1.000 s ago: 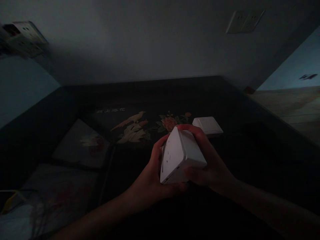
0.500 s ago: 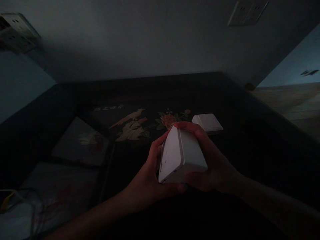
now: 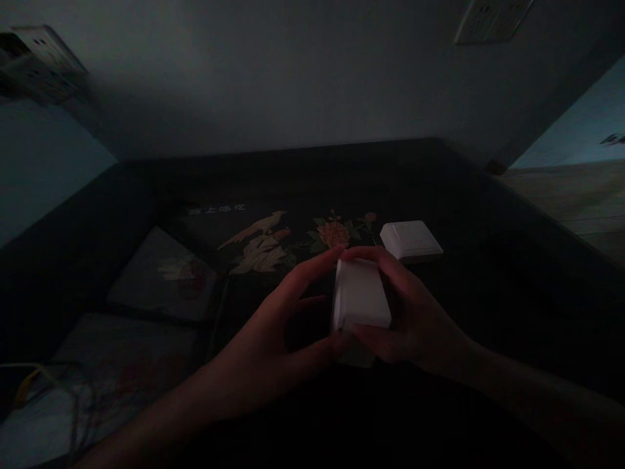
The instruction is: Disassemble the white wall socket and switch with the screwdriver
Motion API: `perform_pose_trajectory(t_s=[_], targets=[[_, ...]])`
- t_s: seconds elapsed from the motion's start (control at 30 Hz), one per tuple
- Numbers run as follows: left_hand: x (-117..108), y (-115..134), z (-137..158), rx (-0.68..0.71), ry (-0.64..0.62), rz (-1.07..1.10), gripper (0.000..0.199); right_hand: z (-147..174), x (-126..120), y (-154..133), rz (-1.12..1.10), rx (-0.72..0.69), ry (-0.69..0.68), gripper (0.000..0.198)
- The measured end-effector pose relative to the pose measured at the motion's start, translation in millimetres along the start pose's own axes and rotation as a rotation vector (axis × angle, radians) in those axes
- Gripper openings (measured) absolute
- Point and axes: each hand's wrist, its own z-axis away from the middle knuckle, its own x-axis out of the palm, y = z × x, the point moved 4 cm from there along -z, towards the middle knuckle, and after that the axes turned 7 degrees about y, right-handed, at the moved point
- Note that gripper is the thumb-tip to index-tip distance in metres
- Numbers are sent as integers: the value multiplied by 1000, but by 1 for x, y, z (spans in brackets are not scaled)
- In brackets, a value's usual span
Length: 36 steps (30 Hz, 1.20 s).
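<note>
Both hands grip a small white box [image 3: 364, 294] with rounded edges, held above the dark surface in the middle of the view. My right hand [image 3: 422, 319] wraps its right side, with fingers over the far edge and thumb along the near one. My left hand [image 3: 273, 342] curves round the left side; its fingertips touch the far left corner and its thumb the near left corner, leaving a gap at the palm. Behind my right hand lies a second white piece [image 3: 414, 240] of similar shape, with a raised top. The light is dim, and the box's underside is hidden.
The dark surface [image 3: 293, 189] carries a printed bird and flowers. Pale printed sheets or panels [image 3: 159, 273] lie at the left, with cables [image 3: 73, 404] at the lower left. Sockets [image 3: 493, 21] are on the wall behind.
The box has turned so its broad left face is no longer visible. My left palm has drawn back from the box, leaving its fingertips and thumb at the edges. The second white piece stays put.
</note>
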Motion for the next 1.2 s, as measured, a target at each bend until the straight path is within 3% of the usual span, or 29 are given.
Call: perform_pose_trajectory(t_s=[0.17,0.4,0.63,1.0,1.2], targets=[[3,8,0,104,-23,-186,59,2,3,3,60,-52,-23,55],[5,10,4,163,-60,-332,69,2,3,5,128,-216,-20,51],[6,13,4,214,-50,-408,72,5,5,5,149,-190,-51,57],[12,12,5,165,-149,-530,77,4,10,6,146,-199,-58,46],[20,6,9,212,-120,-585,78,6,10,9,185,-224,-37,56]])
